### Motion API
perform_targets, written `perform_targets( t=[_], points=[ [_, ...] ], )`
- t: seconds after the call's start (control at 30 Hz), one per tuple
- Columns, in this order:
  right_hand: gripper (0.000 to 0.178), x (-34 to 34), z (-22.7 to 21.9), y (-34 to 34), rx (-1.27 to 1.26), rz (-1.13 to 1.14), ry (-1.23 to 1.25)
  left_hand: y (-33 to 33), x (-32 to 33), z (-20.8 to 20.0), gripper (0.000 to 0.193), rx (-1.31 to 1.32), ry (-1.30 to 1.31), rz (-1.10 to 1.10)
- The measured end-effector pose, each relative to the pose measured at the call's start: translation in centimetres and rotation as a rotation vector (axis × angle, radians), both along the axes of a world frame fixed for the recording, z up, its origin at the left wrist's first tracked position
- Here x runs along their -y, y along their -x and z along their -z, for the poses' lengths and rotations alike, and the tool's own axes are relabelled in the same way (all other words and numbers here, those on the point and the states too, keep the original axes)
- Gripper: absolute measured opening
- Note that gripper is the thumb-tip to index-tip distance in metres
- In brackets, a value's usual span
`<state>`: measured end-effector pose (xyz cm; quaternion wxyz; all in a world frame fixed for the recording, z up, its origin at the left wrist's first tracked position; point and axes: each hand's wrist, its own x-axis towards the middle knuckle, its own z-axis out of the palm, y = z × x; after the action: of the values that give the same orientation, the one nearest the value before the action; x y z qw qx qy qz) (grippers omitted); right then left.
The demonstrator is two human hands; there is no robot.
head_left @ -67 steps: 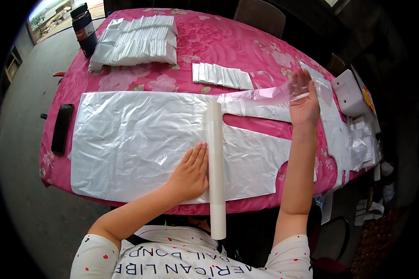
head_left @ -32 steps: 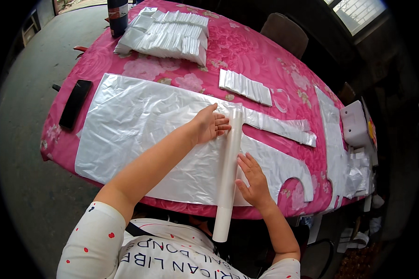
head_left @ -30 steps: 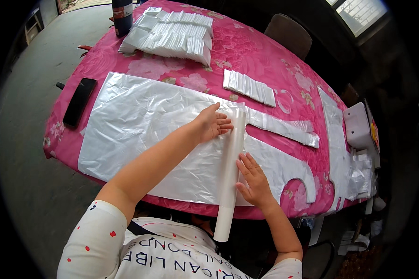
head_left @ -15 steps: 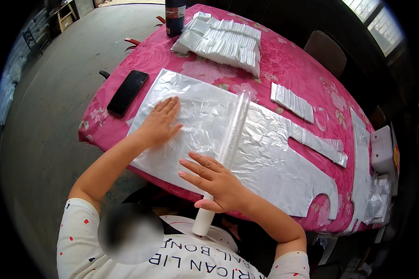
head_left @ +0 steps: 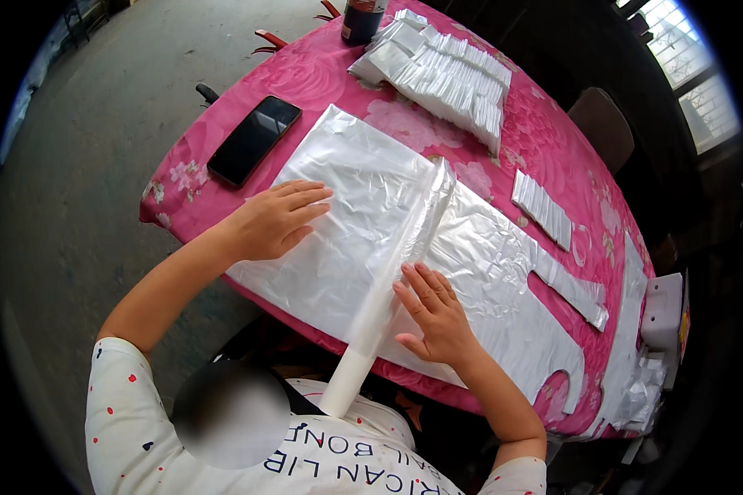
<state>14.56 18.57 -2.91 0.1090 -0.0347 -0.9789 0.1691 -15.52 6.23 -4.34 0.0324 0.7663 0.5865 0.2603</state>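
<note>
A thin, shiny plastic sheet [head_left: 363, 169] lies flat on the table, its left edge under my left hand [head_left: 285, 219]. That hand is palm down with fingers stretched out, holding nothing. Across the plastic runs a long white tube [head_left: 359, 355], its lower end sticking out over the table's near edge towards my body. Wrinkled film shows around its upper part. My right hand [head_left: 437, 318] is just right of the tube, fingers spread and nothing in it. Beneath and beyond it spreads a silvery plastic bag [head_left: 491, 276] with cut-out handles; whether my right palm touches it, I cannot tell.
A pink flowered cloth [head_left: 305, 70] covers the table. On it are a black phone [head_left: 254, 140], a dark bottle [head_left: 362, 21], a large stack of folded bags [head_left: 446, 74] and a smaller stack [head_left: 542, 208]. At right are more plastic [head_left: 623, 338] and a white box [head_left: 662, 309].
My right hand has moved from over the tube to its right side. My left hand has shifted towards the sheet's left edge. The whole view has also turned slightly.
</note>
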Motion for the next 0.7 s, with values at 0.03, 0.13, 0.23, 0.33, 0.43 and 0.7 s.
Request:
perform_targets(
  t=[0.03, 0.13, 0.23, 0.33, 0.43, 0.7],
  points=[
    [0.06, 0.0, -0.3, 1.2, 0.022, -0.026, -0.036, -0.4, -0.8, 0.5, 0.043, -0.004, 0.01, 0.03],
    [0.061, -0.7, -0.4, 2.4, 0.069, -0.078, -0.108, -2.3, -3.7, 1.0, 0.042, 0.012, 0.029, 0.072],
    [0.06, -1.2, 0.4, 0.9, 0.013, -0.044, -0.115, -4.1, -6.8, 1.8, 0.048, -0.063, 0.07, 0.111],
    [0.059, -1.1, 1.5, -3.0, -0.086, 0.076, -0.08, -4.6, -8.8, 2.6, 0.056, -0.088, 0.029, 0.079],
    [0.061, -0.6, 2.0, -6.4, -0.107, 0.216, -0.046, -4.5, -10.3, 2.3, 0.062, -0.026, 0.219, -0.027],
    [0.064, 0.1, 2.5, -7.7, -0.052, 0.253, 0.034, -1.4, -13.3, 1.6, 0.064, -0.148, 0.211, -0.235]
  ],
)
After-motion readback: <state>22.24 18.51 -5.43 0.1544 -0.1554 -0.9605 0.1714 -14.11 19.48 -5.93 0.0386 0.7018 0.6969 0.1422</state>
